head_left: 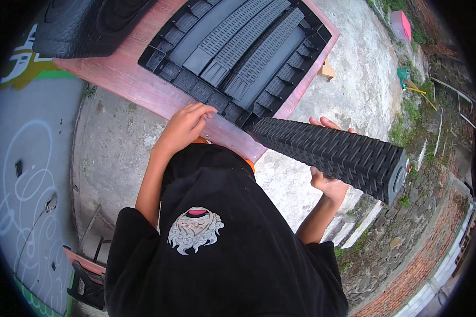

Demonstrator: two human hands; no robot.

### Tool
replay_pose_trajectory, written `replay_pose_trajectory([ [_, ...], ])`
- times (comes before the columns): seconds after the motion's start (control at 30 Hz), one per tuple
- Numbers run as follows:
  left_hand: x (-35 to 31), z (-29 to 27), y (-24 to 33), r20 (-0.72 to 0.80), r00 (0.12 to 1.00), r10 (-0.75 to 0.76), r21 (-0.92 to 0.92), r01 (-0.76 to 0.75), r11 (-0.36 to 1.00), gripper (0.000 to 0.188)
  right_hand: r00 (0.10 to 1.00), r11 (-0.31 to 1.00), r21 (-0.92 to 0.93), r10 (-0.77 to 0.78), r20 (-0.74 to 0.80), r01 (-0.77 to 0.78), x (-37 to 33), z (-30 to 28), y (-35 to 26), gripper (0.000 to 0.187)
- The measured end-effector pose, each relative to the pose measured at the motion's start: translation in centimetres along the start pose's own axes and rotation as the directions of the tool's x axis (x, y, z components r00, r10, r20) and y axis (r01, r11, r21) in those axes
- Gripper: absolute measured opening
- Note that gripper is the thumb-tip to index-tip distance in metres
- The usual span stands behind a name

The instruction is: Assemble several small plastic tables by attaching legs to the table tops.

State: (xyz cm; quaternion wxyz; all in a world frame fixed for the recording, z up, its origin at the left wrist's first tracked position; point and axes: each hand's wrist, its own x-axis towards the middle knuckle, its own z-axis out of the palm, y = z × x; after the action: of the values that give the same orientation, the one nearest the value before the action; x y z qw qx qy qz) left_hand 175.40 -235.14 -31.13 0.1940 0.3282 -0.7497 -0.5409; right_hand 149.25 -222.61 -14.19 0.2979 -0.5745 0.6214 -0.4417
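A black woven-textured leg (pixel 328 152) juts rightward from the nearest corner of a ribbed black panel (pixel 188 82), the right grip (pixel 332 186) clasping its underside. The left grip (pixel 184 126), loosely open, seems empty left of that corner. Probably light, stiff, grippy; best held mid-length.

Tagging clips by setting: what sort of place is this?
Outdoors, probably a small yard: weathered concrete ground, a grey wall with painted scrawls, and green weeds beside rough stonework.
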Motion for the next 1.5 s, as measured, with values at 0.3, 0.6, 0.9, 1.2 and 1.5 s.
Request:
replay_pose_trajectory([
  [0.3,0.0,-0.1,-0.2,-0.082,0.997,-0.003,-0.034,0.0,0.999,0.023,0.964,0.906,0.327,-0.245,-0.108,0.267,0.2,1.4,2.6,0.077],
  [0.6,0.3,0.5,0.3,-0.117,0.993,0.029,-0.044,-0.034,0.998,0.021,0.969,0.943,0.295,-0.087,-0.231,0.155,1.6,2.8,2.6,0.077],
  [0.9,0.3,0.5,1.7,-0.05,0.998,0.044,-0.07,-0.048,0.996,0.026,0.941,0.93,0.212,-0.253,-0.227,0.301,-1.0,2.1,3.3,0.072],
  [1.2,5.5,5.9,10.8,0.18,0.791,0.585,-0.214,-0.549,0.808,0.091,0.966,0.973,-0.047,-0.23,-0.115,0.226,-3.4,3.0,3.5,0.067],
  [1.5,5.5,10.1,9.4,0.085,0.839,0.537,-0.24,-0.506,0.828,0.067,0.822,0.696,-0.625,-0.55,-0.149,0.353,-4.4,-2.0,-11.5,0.061],
])
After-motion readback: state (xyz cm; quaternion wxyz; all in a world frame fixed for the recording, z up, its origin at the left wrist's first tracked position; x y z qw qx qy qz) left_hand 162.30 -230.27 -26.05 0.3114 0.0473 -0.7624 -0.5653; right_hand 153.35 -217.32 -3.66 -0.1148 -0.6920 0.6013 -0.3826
